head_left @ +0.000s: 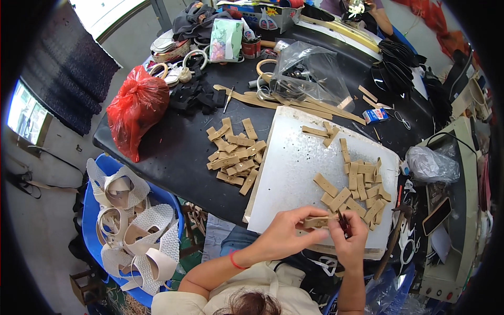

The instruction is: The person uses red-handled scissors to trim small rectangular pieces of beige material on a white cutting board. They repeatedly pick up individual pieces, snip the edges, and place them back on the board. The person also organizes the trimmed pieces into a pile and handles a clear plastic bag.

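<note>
Fingers [302, 218] of our left hand [286, 233] are closed in a pinch around one tan leather strip [316, 222], held level just above the near edge of the white cutting board [294, 173], at lower centre of the frame. Our right hand [350, 239] is curled shut around a small dark tool [345, 223], its red-tinged tip touching the strip's right end; we cannot tell exactly what kind of tool it is.

To do this well, we judge the strip should stay pinched close to the end being worked, so it does not flex, with the tool kept clear of the left fingertips.

Moving outward, a loose pile of matching strips [362, 191] lies on the board just above our hands, toward centre right. A second heap of strips [236, 155] sits on the dark worktop [173, 142], left of the board. Further up are long tan bands [294, 102], a crumpled clear plastic bag [310, 68] and a red plastic bag [136, 107] at upper left. A blue tub [94, 210] of white woven shoe uppers [136, 231] stands at lower left, off the worktop.
</note>
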A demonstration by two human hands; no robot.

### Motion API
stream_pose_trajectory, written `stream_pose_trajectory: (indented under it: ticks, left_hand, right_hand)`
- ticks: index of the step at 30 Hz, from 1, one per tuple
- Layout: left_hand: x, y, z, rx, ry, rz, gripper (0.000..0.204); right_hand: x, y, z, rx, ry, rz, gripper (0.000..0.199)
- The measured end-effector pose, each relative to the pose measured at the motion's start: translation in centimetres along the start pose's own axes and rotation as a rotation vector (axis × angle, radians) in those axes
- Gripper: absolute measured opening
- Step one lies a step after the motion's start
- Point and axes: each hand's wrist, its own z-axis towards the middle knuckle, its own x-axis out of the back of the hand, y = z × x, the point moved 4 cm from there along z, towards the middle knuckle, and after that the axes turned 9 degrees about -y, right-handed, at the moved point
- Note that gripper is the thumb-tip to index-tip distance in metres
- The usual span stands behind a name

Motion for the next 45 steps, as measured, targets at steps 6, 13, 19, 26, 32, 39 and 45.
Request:
stream_pose_trajectory:
  ticks: [6,13,19,26,32,39,45]
  left_hand:
    - [0.8,-1.7,-0.3,0.081,0.130,-0.551,0.035]
    - [0.7,-2.0,0.0,0.073,0.215,-0.516,0.036]
    - [0.2,-2.1,-0.1,0.043,0.244,-0.473,0.034]
    - [0.2,-1.5,-0.2,0.029,0.261,-0.525,0.031]
    - [0.4,-2.3,0.0,0.139,0.117,-0.570,0.027]
    - [0.2,-1.0,0.3,0.194,-0.027,-0.333,0.029]
    - [0.3,1.2,0.1,0.086,-0.345,0.215,0.030]
  right_hand:
    - [-0.7,-1.7,1.6,0.325,0.175,-0.552,0.033]
    - [-1.6,-1.7,0.8,0.571,0.200,-0.873,0.032]
    - [-2.5,-0.7,0.5,0.506,0.187,-0.849,0.024]
    - [-2.3,0.3,0.3,0.292,0.164,-0.304,0.019]
    - [-1.0,-1.5,-0.4,0.441,0.049,-0.354,0.041]
    - [-1.5,-0.9,-0.1,0.466,0.084,-0.410,0.043]
    - [-0.5,-1.0,0.5,0.421,-0.015,-0.266,0.039]
